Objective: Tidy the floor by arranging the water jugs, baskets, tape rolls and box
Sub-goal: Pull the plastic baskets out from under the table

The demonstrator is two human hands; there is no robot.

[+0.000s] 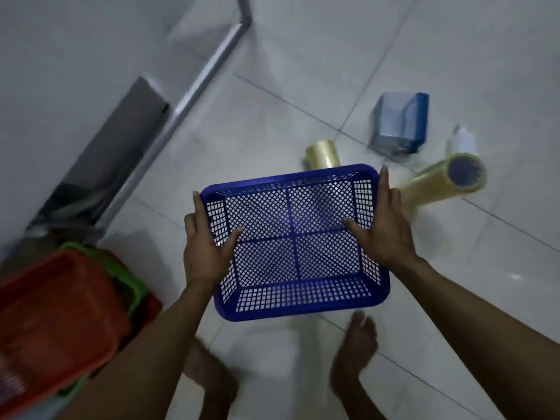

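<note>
An empty blue mesh basket (295, 295) hangs above the tiled floor, held at both short sides. My left hand (204, 247) grips its left rim, thumb inside the wall. My right hand (385, 228) grips the right rim the same way. Behind the basket a yellowish tape roll (322, 154) stands on the floor, partly hidden by the rim. A longer clear tape roll (445, 180) lies on its side to the right. A translucent blue box (400, 125) sits further back.
A red basket (57, 322) stacked with a green one (133, 286) lies at the lower left. A metal frame leg (194, 86) runs along the white wall. A small white bottle (462, 140) stands beside the box. My bare feet (357, 353) are below the basket.
</note>
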